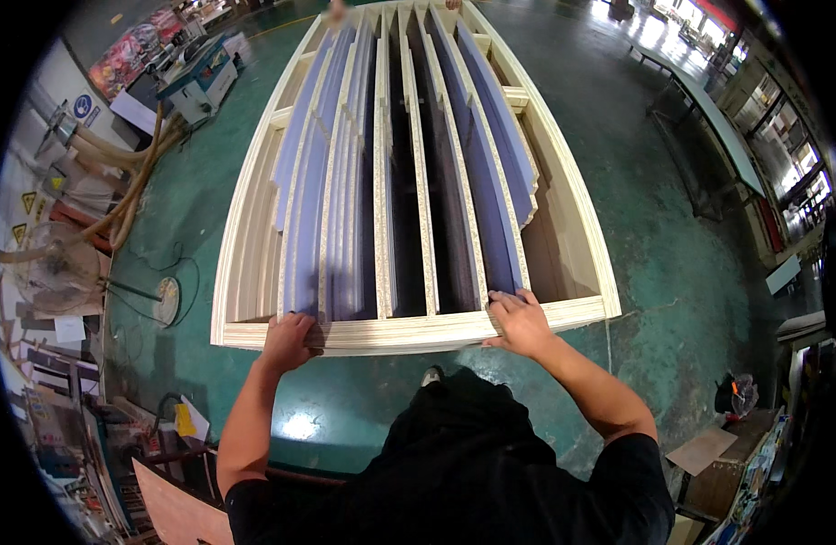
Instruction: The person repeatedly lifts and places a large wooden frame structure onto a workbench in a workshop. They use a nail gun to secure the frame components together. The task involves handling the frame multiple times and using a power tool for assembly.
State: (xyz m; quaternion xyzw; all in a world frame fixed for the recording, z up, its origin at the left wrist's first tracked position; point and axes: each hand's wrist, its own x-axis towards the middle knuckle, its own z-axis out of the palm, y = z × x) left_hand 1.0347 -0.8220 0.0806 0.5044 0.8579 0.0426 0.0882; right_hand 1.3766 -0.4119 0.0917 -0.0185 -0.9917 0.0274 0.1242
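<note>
A long pale wooden frame (401,331) stretches away from me, its near rail at my waist. Several upright boards (301,227) run lengthwise inside it, with particle-board edges and bluish or dark faces. My left hand (291,340) wraps over the near rail toward its left end. Farther right, my right hand (521,324) grips the same rail, thumb on the outer side and fingers over the top, close to the board ends. At the far end, a blurred hand (337,13) of another person seems to touch the frame.
On the green floor at left stand a fan (68,272) with a round base, brown hoses (132,163) and a machine bench (200,82). A long narrow table (713,123) stands at right. Behind me at lower left leans a wooden panel (177,504); a wooden box (727,472) sits at lower right.
</note>
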